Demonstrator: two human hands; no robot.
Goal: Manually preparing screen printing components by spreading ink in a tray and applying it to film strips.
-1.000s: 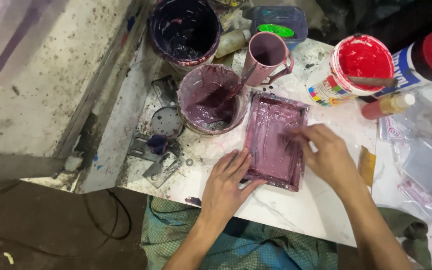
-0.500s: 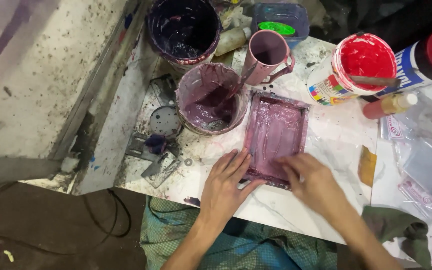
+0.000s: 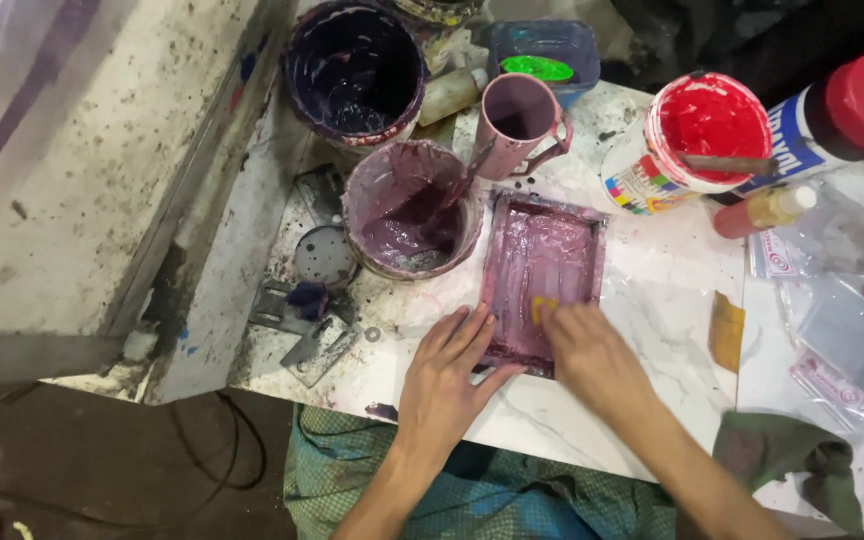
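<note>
A shallow rectangular tray [image 3: 542, 262], coated inside with purple paint, lies flat on the white marbled tabletop [image 3: 652, 330], just beside a purple-smeared tub [image 3: 409, 208] on its left. The left hand [image 3: 449, 375] rests spread and flat, palm down, its fingers on the tray's near left corner and the tabletop beside it. The right hand [image 3: 584, 352] reaches into the tray's near half, fingertips pressed to a small yellow piece [image 3: 540, 307] on the painted floor; whether it pinches the piece or only presses on it cannot be told. A stick [image 3: 460, 186] leans in the tub, its lower end in the paint. Behind the tub stands a larger dark bucket [image 3: 352, 72]; a pink mug [image 3: 520, 122] stands just behind the tray. To the right are a can of red paint [image 3: 694, 140] with a blade laid across its rim, a red-capped bottle [image 3: 842, 115] on its side, and a small sauce-type bottle [image 3: 764, 208]. A yellow card [image 3: 726, 330] lies on the tabletop right of the tray, apart from it. Clear plastic bags [image 3: 837, 330] lie at the right edge, and a green rag [image 3: 787, 450] hangs off the near edge.
</note>
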